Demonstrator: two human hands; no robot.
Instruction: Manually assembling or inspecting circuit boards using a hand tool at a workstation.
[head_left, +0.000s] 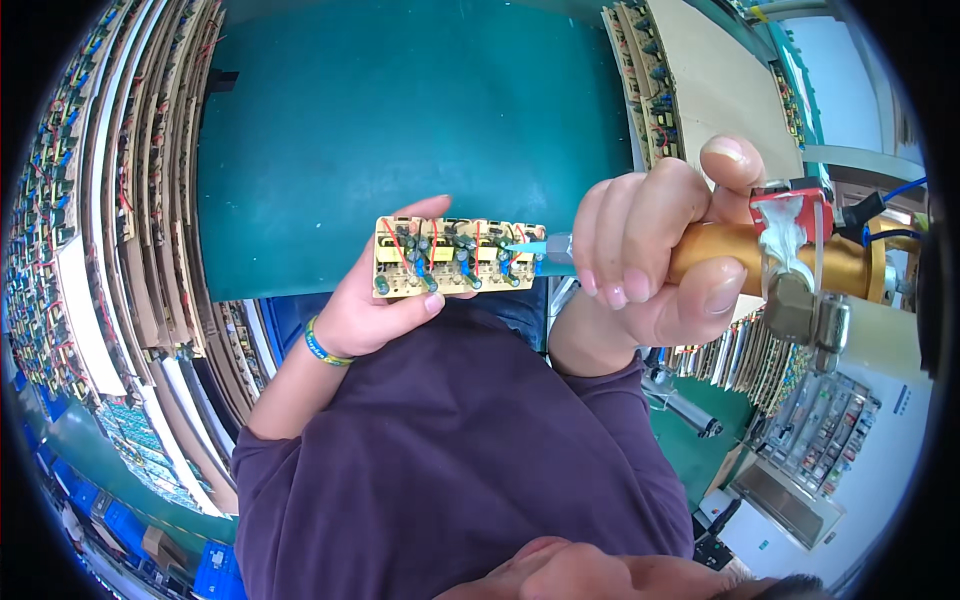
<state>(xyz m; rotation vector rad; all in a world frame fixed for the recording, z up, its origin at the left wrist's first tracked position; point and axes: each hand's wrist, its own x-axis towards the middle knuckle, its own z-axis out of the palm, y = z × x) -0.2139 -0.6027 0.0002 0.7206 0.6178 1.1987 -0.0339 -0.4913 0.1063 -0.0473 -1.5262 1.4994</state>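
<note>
Left hand (375, 310) fingers cradle the circuit board (458, 257); tool (780, 262) tip touches it.

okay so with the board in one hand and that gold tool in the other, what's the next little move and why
Probably ease the tool's nozzle tip a little further left along the circuit board. The right hand grips the gold-bodied tool with its tip at the board's right end, while the left hand holds the board flat, and the parts further left lie beyond the tip.
</note>
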